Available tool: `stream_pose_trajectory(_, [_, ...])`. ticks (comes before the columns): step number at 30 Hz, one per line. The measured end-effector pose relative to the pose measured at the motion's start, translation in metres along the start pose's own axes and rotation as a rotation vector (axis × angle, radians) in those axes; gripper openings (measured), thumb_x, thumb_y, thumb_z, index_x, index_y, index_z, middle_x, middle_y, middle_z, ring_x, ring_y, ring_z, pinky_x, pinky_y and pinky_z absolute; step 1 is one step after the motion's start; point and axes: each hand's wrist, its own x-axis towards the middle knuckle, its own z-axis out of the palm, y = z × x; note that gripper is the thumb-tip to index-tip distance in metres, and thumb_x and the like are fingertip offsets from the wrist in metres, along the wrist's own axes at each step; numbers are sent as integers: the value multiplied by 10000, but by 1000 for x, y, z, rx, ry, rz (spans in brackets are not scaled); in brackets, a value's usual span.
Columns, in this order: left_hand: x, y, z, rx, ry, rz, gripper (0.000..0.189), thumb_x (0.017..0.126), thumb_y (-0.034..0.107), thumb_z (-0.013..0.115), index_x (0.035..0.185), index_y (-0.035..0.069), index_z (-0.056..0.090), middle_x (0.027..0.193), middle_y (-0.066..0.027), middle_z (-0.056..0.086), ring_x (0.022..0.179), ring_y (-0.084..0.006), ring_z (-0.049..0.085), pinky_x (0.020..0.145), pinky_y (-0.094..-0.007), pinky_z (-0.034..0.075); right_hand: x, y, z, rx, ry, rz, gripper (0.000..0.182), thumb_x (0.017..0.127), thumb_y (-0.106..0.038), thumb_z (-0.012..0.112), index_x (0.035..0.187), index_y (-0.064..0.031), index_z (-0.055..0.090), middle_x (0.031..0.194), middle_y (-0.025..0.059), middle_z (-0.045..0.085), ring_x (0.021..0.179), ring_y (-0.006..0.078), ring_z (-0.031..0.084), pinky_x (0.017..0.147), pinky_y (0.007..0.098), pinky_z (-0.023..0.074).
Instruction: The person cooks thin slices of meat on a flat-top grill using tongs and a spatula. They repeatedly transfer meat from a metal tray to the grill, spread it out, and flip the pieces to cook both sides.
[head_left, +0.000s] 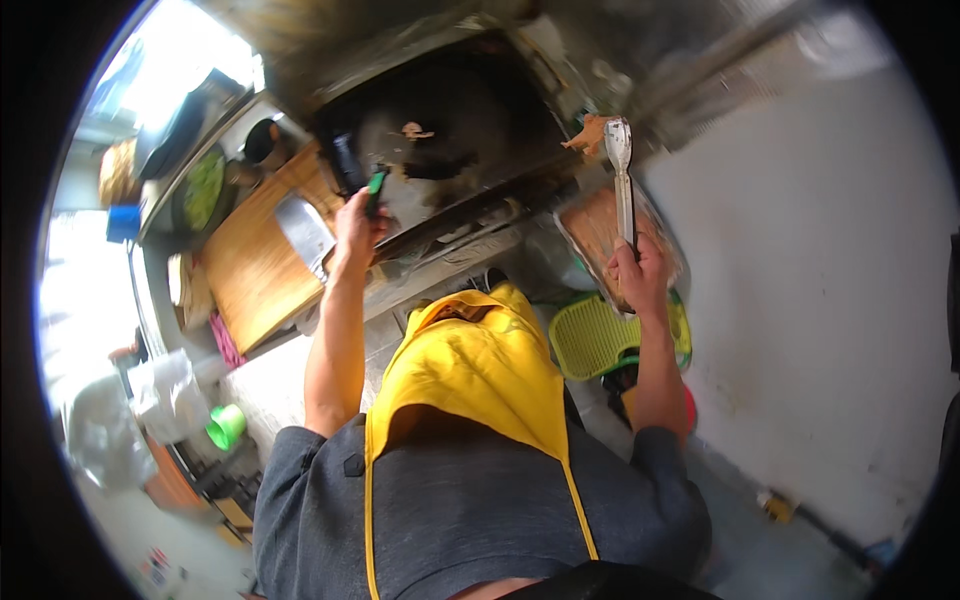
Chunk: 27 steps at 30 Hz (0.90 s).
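Observation:
My left hand (360, 225) grips a green handle (376, 184) over the near left of a dark flat griddle (487, 97). The working end of that tool is too dark to make out. In my right hand (641, 274) is a pair of metal tongs (624, 180), pointing away from me. A thin piece of reddish-brown meat (587, 135) hangs at the tongs' tips, off the griddle's right side. Below the tongs lies a tray of similar meat (596, 225), seemingly raw and partly hidden by my hand. A small pale scrap (414, 131) rests on the griddle.
Left of the griddle, a cleaver (306, 229) lies on a wooden cutting board (255, 262). Beyond the board is a bowl of chopped greens (204, 191). A green plastic basket (592, 337) stands under the meat tray. A white wall (795, 285) bounds the right side.

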Motion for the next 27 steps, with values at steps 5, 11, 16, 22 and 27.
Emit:
stream_pose_trajectory(5, [-13,0,2,-13,-2,52,246,958,322,510,932,90,588,666,-43,608,467,-121,502,417,-249,404,62,-15,54,-142,-193,-123,290,909,-242,584,756,-5,515,612,87,617,514,167,589,497,313,453])
stream_pose_trajectory(11, [-23,-1,-4,-53,43,30,251,958,301,509,1026,68,570,677,-47,607,467,-109,503,415,-225,405,135,-9,96,-392,-308,-325,317,917,-287,571,773,-20,480,598,157,538,546,318,559,524,411,428])
stream_pose_trajectory(16, [-29,-1,-10,-25,66,27,258,952,306,523,1025,65,579,682,-44,610,473,-101,509,421,-227,413,171,-18,103,-587,-252,-609,296,912,-275,567,772,-33,470,594,189,475,569,424,486,517,496,358])
stream_pose_trajectory(22, [-27,-1,-10,-3,59,20,270,942,325,545,1022,70,585,686,-40,612,479,-100,520,432,-227,420,174,-25,128,-798,-372,-650,246,902,-260,526,825,-27,541,665,211,587,652,436,579,596,526,449])
stream_pose_trajectory(27, [-29,8,4,96,42,34,295,942,330,549,1052,60,594,683,-38,612,484,-98,528,438,-228,427,153,9,171,-933,-537,-723,212,808,-237,569,780,-28,584,671,202,637,650,380,641,616,486,509])
